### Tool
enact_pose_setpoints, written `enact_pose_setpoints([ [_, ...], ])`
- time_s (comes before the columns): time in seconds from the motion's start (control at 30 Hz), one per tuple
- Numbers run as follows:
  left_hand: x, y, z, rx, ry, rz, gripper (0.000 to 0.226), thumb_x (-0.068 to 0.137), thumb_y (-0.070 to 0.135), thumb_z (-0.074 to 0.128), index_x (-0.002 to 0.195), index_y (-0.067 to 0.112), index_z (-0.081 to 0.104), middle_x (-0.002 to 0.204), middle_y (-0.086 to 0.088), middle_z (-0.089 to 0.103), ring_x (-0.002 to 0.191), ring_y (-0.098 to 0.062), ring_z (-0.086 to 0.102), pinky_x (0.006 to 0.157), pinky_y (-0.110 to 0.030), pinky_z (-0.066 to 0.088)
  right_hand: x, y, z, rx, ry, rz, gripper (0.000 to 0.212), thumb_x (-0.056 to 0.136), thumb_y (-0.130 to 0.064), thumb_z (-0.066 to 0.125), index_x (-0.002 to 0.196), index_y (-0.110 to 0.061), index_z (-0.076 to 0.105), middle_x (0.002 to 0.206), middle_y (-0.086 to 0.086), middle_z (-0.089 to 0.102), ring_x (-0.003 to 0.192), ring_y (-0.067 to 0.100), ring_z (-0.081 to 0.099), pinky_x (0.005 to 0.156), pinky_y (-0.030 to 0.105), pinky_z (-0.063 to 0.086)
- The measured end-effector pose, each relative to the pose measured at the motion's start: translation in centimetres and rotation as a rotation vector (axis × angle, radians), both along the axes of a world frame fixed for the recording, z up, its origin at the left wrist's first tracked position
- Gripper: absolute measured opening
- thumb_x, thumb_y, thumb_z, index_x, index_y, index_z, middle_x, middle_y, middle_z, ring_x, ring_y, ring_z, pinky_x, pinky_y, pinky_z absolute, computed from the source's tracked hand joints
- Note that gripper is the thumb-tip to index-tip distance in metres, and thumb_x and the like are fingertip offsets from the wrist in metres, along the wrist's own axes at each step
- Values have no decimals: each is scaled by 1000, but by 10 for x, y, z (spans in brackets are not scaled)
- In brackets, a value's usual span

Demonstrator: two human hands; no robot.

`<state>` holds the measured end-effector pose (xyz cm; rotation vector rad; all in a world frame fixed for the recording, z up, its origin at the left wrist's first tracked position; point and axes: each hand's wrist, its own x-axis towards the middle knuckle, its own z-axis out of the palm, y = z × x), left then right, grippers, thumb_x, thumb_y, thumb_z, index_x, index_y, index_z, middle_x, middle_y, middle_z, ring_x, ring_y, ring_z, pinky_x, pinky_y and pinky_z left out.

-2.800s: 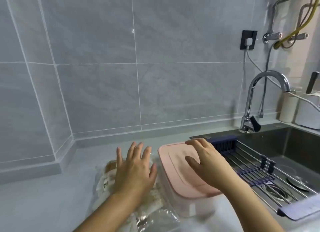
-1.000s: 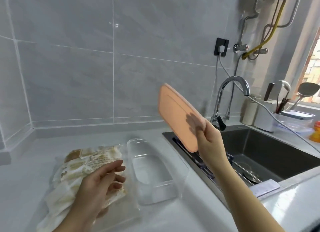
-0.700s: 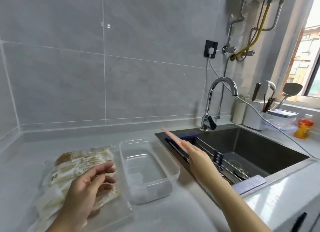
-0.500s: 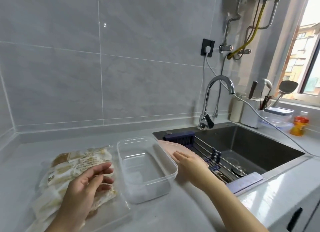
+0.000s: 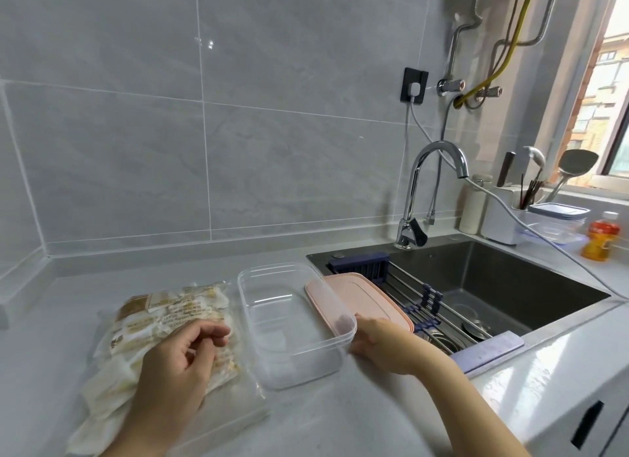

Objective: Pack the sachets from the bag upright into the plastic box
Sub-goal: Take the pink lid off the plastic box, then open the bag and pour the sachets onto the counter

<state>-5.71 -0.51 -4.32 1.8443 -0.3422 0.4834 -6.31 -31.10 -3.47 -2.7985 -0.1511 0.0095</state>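
The beige and white paper sachets lie flat in a heap inside a crinkled clear plastic bag, which sits on the pale grey counter just left of the clear rectangular plastic box. The box stands open and upright, its long side running away from the person.

The left hand rests on top of the bag left of the box. Its fingers are loosely bent and its thumb lies along the sachets, closed round nothing.

A flat pink rectangular lid lies just right of the box, its left edge showing through the box's clear wall. The right hand is at the box's near right corner and touches the lid's near end. Its fingertips are hidden behind the box rim, so whether it grips the lid cannot be told.

Further right of the box, the lid's far side overlaps a wire draining rack laid across a dark sink. A chrome curved tap rises behind it.
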Motion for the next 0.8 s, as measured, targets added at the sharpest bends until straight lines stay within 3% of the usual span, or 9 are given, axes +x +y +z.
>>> enact_pose_setpoints([
  [0.07, -2, 4, 3, 128, -26, 29, 35, 89, -2, 53, 79, 27, 70, 77, 18, 69, 52, -16, 62, 46, -28, 51, -1, 3, 2, 114, -81, -103, 39, 98, -22, 48, 137, -28, 48, 121, -7, 61, 113, 16, 56, 100, 32, 44],
  [0.13, -2, 11, 9, 263, -53, 82, 32, 89, 4, 55, 78, 31, 67, 73, 19, 68, 46, -9, 58, 44, -24, 46, -3, 7, 7, 175, -191, -174, 46, 98, -15, 46, 142, -28, 43, 136, -9, 55, 123, 11, 51, 107, 28, 39],
  [0.3, 1, 41, 18, 590, -140, 76, 15, 92, 27, 52, 96, 33, 65, 96, 25, 61, 93, 4, 55, 79, -12, 42, -18, 43, 35, 227, -525, -168, 36, 95, -17, 47, 126, -33, 56, 127, -18, 56, 119, 3, 51, 97, 24, 42],
  [0.4, -5, 73, 7, 820, -167, -79, 39, 88, 62, 40, 114, 40, 58, 117, 30, 52, 115, 8, 43, 100, -17, 30, -37, 87, 41, 166, -553, 28, 31, 97, -33, 49, 128, -34, 53, 123, -26, 51, 117, -3, 45, 91, 5, 26],
  [0.5, -23, 91, 1, 1017, -93, -233, 67, 76, 84, 36, 135, 52, 34, 147, 34, 19, 141, 6, 12, 116, -27, 3, -51, 124, 36, 86, -578, 163, 36, 96, -43, 48, 130, -33, 50, 127, -21, 54, 120, -1, 43, 97, 13, 27],
  [0.57, -35, 94, -2, 1122, -57, -242, 81, 72, 84, 38, 143, 53, 16, 149, 38, -8, 140, 9, -15, 116, -31, -12, -56, 142, 33, 133, -628, 203, 30, 93, -41, 44, 120, -31, 55, 115, -20, 59, 105, -3, 52, 88, 14, 38],
  [0.67, -35, 93, -1, 1119, -25, -206, 73, 79, 80, 32, 144, 52, 14, 151, 36, -10, 137, 12, -21, 115, -32, -17, -62, 156, 29, 245, -596, 215, 19, 90, -36, 42, 96, -30, 58, 89, -19, 58, 76, -1, 55, 64, 11, 41],
  [0.8, -19, 97, -10, 1095, -12, -158, 73, 77, 83, 1, 142, 55, 16, 154, 32, -5, 140, 8, -15, 119, -38, -10, -58, 160, 13, 216, -524, 187, 14, 88, -30, 45, 87, -26, 58, 77, -13, 58, 69, 12, 55, 64, 26, 45],
])
